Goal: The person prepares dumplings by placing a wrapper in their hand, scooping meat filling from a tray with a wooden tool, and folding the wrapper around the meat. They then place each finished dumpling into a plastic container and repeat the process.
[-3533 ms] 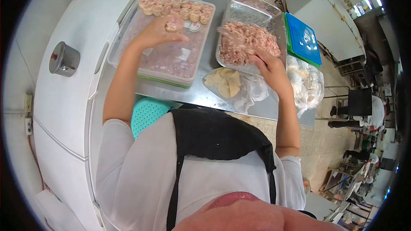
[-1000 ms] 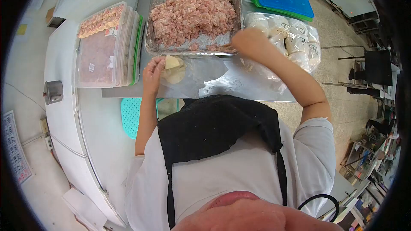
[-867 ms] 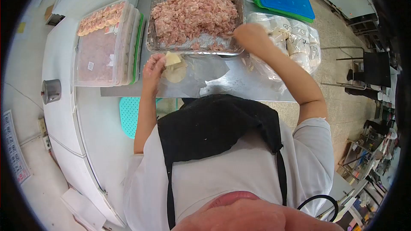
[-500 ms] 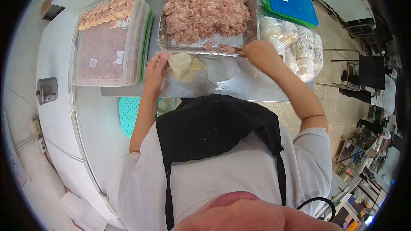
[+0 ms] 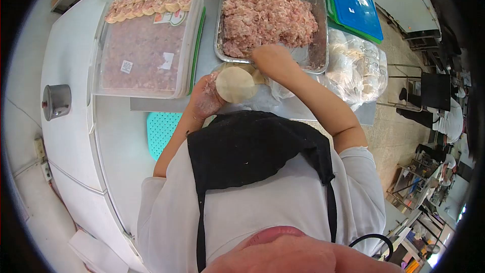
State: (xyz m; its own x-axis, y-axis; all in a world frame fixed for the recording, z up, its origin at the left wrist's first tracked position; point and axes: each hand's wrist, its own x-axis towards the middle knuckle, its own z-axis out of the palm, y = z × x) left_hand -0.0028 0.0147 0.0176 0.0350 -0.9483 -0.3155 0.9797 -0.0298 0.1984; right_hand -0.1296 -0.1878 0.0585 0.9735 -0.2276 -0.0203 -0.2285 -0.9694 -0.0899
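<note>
My left hand [image 5: 208,96] holds a round, pale dough wrapper [image 5: 236,85] at its edge, just below the near rim of a metal tray [image 5: 220,30]. More wrappers [image 5: 260,77] lie behind it, partly covered. Raw minced meat [image 5: 270,17] is heaped in the tray. My right hand [image 5: 274,62] is closed at the tray's near rim, beside the meat. Its fingers point away from me, and whatever they hold is hidden. Clear plastic [image 5: 280,91] lies under the right forearm.
Lidded clear containers [image 5: 141,55] stand at the left, with filled dumplings in rows inside the top one. Blue and green lids [image 5: 353,5] lie at the right, above bagged white rounds [image 5: 353,65]. A turquoise perforated stool [image 5: 162,131] shows below the table. A person [image 5: 447,121] is far right.
A round wrapper now lies flat in my left hand, where folded wrappers were beside it. My right hand has moved left along the tray rim to the meat. The whole view has shifted slightly.
</note>
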